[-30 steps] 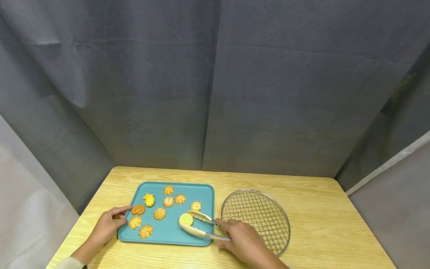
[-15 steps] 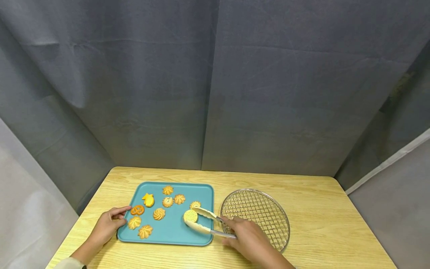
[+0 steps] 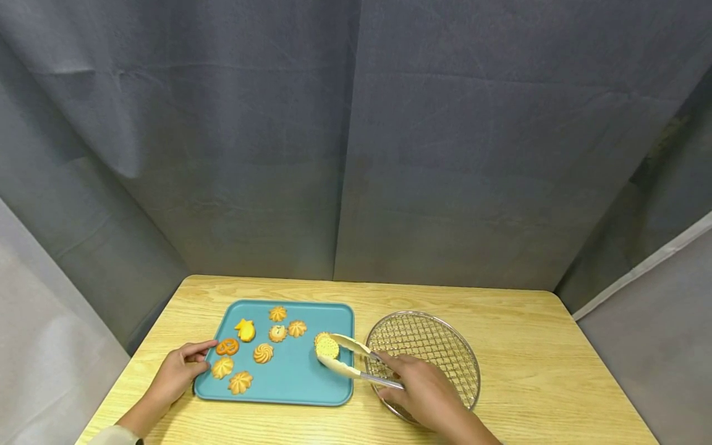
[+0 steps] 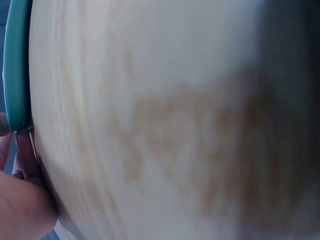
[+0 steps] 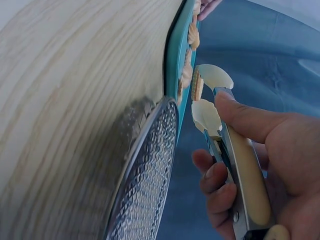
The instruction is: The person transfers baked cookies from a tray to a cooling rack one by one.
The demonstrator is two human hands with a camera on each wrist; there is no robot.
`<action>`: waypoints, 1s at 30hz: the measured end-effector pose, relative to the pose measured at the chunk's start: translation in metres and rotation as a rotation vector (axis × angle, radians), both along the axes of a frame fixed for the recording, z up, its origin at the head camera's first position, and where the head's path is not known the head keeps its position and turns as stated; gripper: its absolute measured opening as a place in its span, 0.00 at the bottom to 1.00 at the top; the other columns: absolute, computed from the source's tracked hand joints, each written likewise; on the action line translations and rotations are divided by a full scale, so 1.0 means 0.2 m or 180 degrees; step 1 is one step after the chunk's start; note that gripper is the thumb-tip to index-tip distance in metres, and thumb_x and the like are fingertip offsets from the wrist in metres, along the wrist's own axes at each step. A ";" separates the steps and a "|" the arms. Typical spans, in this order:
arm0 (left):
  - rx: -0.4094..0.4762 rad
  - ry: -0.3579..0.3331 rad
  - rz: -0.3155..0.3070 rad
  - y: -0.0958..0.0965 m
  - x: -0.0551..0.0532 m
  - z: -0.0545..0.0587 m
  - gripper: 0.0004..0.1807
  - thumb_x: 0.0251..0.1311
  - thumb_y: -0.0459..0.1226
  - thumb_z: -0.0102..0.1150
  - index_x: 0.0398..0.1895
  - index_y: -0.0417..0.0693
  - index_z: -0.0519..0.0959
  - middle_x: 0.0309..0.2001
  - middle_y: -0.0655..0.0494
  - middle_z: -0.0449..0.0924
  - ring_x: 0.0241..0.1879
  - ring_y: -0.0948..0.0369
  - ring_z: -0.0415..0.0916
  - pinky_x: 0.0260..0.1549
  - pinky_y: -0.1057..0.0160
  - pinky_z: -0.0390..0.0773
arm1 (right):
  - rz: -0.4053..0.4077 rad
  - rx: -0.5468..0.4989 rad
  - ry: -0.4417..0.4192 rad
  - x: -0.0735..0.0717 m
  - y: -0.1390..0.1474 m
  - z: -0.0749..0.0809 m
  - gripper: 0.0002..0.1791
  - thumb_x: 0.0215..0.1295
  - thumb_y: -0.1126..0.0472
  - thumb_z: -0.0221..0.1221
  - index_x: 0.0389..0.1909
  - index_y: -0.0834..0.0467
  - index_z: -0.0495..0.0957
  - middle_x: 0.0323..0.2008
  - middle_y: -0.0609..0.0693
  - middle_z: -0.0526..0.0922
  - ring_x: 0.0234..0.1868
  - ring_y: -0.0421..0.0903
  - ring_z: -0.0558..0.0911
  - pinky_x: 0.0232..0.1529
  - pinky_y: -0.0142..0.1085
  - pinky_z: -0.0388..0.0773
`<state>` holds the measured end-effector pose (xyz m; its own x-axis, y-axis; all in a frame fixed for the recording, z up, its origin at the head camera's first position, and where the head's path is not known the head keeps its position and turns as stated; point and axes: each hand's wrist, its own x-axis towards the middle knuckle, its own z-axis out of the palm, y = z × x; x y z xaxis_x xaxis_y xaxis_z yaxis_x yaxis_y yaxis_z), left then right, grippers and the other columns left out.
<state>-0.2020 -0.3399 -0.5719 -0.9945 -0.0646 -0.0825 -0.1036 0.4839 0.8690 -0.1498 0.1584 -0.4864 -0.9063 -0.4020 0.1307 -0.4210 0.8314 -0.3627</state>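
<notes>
My left hand point(image 3: 175, 374) pinches the left edge of a teal baking tray point(image 3: 300, 388); the left wrist view shows fingertips at the tray's rim point(image 4: 17, 65). In my right hand point(image 3: 425, 389) is a pair of tongs point(image 3: 340, 368) with cream scalloped tips and metal arms. Between those tips sits a round pale-yellow cookie point(image 3: 327, 348), raised above the tray's right side and partly hiding a scalloped cookie behind it. The right wrist view shows the cookie point(image 5: 198, 86) edge-on, with my fingers curled round the tongs' handle point(image 5: 250, 182).
Several cookies lie on the tray, among them a pretzel point(image 3: 227, 347), a yellow fish-shaped one point(image 3: 245, 330) and a swirl point(image 3: 263, 353). Right of the tray, a round wire mesh rack point(image 3: 428, 337) lies partly under my right hand. The wooden table point(image 3: 528, 358) ends at grey curtains point(image 3: 445, 185).
The tongs and the round cookie have risen off the tray and shifted right, now overlapping the scalloped cookie. My right hand has moved further over the rack. The left hand stays put.
</notes>
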 end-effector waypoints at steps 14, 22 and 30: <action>-0.0022 0.0038 -0.0013 0.00 0.00 0.00 0.27 0.58 0.23 0.64 0.64 0.32 0.79 0.48 0.44 0.79 0.39 0.65 0.73 0.39 0.70 0.76 | -0.0126 -0.0017 -0.0136 -0.01 0.08 0.01 0.39 0.57 0.44 0.73 0.71 0.50 0.76 0.36 0.40 0.84 0.29 0.31 0.75 0.31 0.33 0.75; -0.0040 0.0022 -0.0006 0.00 0.00 0.00 0.27 0.59 0.24 0.64 0.64 0.32 0.79 0.49 0.44 0.79 0.40 0.65 0.73 0.39 0.70 0.76 | -0.0247 -0.0016 -0.0170 0.00 0.12 0.01 0.40 0.57 0.44 0.73 0.71 0.47 0.76 0.39 0.42 0.85 0.31 0.33 0.78 0.34 0.34 0.77; -0.0015 0.0000 -0.0004 0.00 0.00 0.01 0.27 0.58 0.24 0.64 0.65 0.33 0.78 0.48 0.44 0.79 0.39 0.65 0.73 0.39 0.70 0.76 | -0.0314 0.0003 -0.0181 0.00 0.16 0.00 0.40 0.56 0.44 0.73 0.71 0.48 0.76 0.36 0.38 0.83 0.30 0.31 0.75 0.32 0.31 0.76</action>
